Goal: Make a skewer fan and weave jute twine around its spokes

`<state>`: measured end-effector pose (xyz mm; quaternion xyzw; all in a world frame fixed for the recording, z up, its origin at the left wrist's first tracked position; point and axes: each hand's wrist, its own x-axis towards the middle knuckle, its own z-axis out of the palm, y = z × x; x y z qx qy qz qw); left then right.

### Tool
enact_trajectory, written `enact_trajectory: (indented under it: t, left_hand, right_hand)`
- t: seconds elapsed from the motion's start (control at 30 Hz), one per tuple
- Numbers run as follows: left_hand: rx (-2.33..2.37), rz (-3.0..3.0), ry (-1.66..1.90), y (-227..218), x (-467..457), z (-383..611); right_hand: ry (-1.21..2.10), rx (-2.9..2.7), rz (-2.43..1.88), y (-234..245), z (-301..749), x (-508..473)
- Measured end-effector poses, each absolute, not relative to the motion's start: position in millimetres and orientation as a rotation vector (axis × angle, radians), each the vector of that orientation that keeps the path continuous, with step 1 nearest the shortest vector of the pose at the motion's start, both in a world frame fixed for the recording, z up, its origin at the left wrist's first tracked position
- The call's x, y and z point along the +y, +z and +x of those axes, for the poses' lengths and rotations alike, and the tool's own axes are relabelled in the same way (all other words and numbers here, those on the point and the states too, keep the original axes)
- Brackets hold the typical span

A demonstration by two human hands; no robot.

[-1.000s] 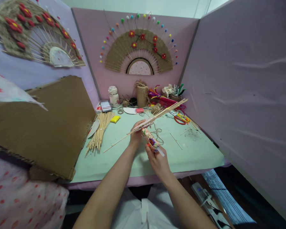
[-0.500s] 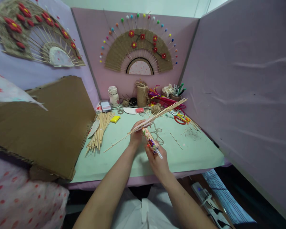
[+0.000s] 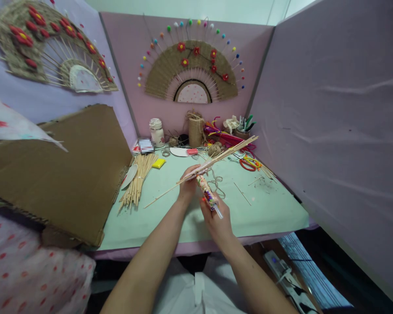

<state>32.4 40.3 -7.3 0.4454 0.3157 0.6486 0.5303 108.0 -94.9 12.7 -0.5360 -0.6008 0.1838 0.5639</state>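
Right hand (image 3: 218,221): fingers closed around 1 glue gun (image 3: 205,189), clear glue rod (image 3: 218,212) protruding from the gun's near end. Left hand (image 3: 187,187): fingers closed on several sticks (image 3: 233,151), held just beyond the gun's far end; contact between the 2 cannot be determined. Loose twine (image 3: 218,179) lies just right of the gun; 1 thin stick (image 3: 242,194) farther right. Left of the gun, well apart: 1 stick bundle (image 3: 138,179), 1 yellow packet (image 3: 159,163). Beyond the gun, rightward: scissors (image 3: 245,168).

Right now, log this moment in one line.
left hand: holds thin sticks | right hand: holds patterned tool | yellow packet: on table
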Motion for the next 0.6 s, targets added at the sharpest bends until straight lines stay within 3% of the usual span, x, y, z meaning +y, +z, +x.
enact_trajectory:
  t: [0.6]
  left_hand:
    - [0.726, 1.153, 1.539, -7.2, 39.9, 30.8]
  right_hand:
    - [0.424, -1.428, -1.330, 8.6, 106.4, -94.1]
